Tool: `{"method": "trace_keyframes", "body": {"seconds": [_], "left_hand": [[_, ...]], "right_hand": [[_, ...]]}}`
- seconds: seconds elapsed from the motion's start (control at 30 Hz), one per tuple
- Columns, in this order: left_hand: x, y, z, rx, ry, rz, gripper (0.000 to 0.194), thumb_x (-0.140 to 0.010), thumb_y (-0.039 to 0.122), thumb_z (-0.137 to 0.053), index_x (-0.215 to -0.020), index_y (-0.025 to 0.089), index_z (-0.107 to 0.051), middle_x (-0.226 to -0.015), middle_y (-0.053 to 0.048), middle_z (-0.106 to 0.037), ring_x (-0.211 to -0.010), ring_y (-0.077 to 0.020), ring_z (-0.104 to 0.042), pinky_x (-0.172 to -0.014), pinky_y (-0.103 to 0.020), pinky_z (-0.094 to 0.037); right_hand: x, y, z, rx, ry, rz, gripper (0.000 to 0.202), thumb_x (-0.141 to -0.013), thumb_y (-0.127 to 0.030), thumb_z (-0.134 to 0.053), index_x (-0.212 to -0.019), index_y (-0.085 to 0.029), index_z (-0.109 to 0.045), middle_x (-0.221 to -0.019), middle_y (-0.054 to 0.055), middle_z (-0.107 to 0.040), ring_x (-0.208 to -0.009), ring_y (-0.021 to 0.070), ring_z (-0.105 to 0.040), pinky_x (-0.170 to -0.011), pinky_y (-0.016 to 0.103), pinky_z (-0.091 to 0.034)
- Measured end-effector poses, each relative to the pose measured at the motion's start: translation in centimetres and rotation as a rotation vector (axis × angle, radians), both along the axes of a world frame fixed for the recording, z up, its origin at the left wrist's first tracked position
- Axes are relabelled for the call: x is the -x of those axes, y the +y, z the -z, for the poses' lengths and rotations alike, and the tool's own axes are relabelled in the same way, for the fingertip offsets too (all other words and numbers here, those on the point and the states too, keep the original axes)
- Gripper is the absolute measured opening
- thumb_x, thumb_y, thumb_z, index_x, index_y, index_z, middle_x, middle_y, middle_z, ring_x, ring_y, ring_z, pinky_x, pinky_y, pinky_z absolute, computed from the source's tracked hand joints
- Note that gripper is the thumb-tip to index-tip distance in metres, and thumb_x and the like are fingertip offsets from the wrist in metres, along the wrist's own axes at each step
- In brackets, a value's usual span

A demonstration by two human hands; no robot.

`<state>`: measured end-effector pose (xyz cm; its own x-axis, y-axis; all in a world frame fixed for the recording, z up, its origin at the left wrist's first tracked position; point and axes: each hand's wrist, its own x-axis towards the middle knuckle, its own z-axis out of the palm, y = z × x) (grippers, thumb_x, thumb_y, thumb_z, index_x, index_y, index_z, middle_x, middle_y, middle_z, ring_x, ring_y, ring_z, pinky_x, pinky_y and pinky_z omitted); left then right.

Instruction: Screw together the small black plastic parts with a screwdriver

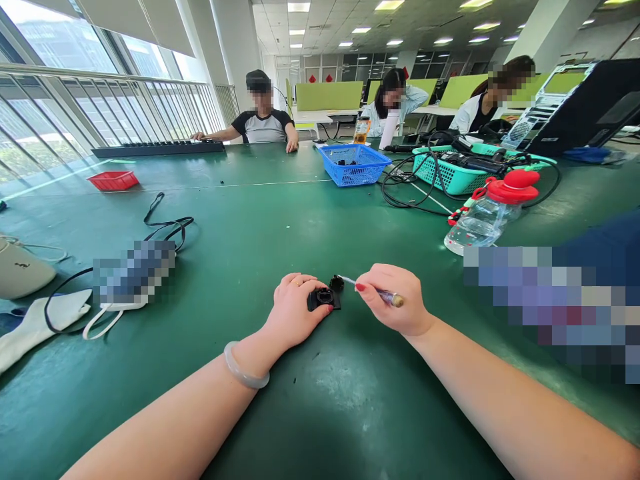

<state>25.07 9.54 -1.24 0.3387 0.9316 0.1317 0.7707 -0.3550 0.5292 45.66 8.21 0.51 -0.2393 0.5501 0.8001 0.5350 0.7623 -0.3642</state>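
My left hand [295,303] is closed around a small black boxy device [321,299], pressing it to the green tabletop with the thumb along its near edge. A small black round piece [337,283] sits against the far right corner of the device. In my right hand [393,297] is a slim pen-like tool [386,295], gripped between thumb and fingers. Its thin pale shaft points left, and the tip meets or hovers over the round piece; contact is too small to tell. The tool's exact kind cannot be made out.
Ahead stand a blue basket [355,167] with small dark parts, a teal basket [453,172] of cables, and a red-lidded bottle [485,210]. A red tray [113,180] and a corded pouch [135,273] lie left. Several people sit across the table.
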Motion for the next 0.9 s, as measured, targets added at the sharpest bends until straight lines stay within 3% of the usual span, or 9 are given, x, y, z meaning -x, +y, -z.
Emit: {"method": "trace_keyframes", "body": {"seconds": [0.2, 0.37, 0.5, 0.67, 0.9], "left_hand": [[0.0, -0.2, -0.1, 0.006, -0.009, 0.021, 0.037, -0.078, 0.026, -0.074, -0.114, 0.027, -0.067, -0.126, -0.002, -0.069, -0.132, -0.0309, -0.046, -0.116, -0.053, -0.035], [0.0, 0.0, 0.0, 0.013, 0.020, 0.007, 0.037, -0.076, 0.031, -0.076, -0.113, 0.026, -0.069, -0.130, -0.004, -0.066, -0.134, -0.0331, -0.045, -0.117, -0.053, -0.034], [0.1, 0.0, 0.1, 0.018, 0.028, 0.003, 0.034, -0.076, 0.031, -0.077, -0.109, 0.026, -0.072, -0.130, -0.005, -0.065, -0.134, -0.0334, -0.044, -0.117, -0.054, -0.034], [0.0, 0.0, 0.1, 0.011, 0.018, -0.002, 0.033, -0.075, 0.031, -0.078, -0.108, 0.027, -0.072, -0.129, -0.005, -0.066, -0.133, -0.0333, -0.044, -0.116, -0.055, -0.035], [0.0, -0.1, 0.0, 0.020, 0.027, 0.001, 0.034, -0.076, 0.032, -0.077, -0.109, 0.026, -0.072, -0.129, -0.006, -0.065, -0.134, -0.0332, -0.044, -0.116, -0.054, -0.035]], "right_hand": [[0.0, 0.5, 0.4, 0.404, 0.447, 0.078, 0.057, -0.087, -0.067, -0.056, -0.054, -0.021, -0.061, -0.050, 0.000, -0.048, -0.048, 0.0126, -0.041, -0.049, 0.029, -0.032], [-0.3, 1.4, 1.3, 0.578, 0.607, -0.027, 0.059, -0.079, -0.073, -0.061, -0.051, -0.020, -0.060, -0.049, -0.002, -0.042, -0.049, 0.0115, -0.036, -0.050, 0.028, -0.026], [-0.4, 1.6, 1.7, 0.664, 0.602, -0.118, 0.058, -0.078, -0.072, -0.063, -0.053, -0.020, -0.061, -0.049, -0.003, -0.039, -0.048, 0.0108, -0.034, -0.049, 0.028, -0.024], [-0.1, 1.4, 1.3, 0.696, 0.538, -0.133, 0.059, -0.076, -0.075, -0.063, -0.052, -0.020, -0.060, -0.050, -0.002, -0.045, -0.049, 0.0109, -0.035, -0.049, 0.028, -0.024], [0.0, 1.6, 1.6, 0.793, 0.595, -0.139, 0.058, -0.075, -0.073, -0.066, -0.053, -0.019, -0.061, -0.046, -0.005, -0.034, -0.046, 0.0088, -0.030, -0.048, 0.027, -0.020]]}}
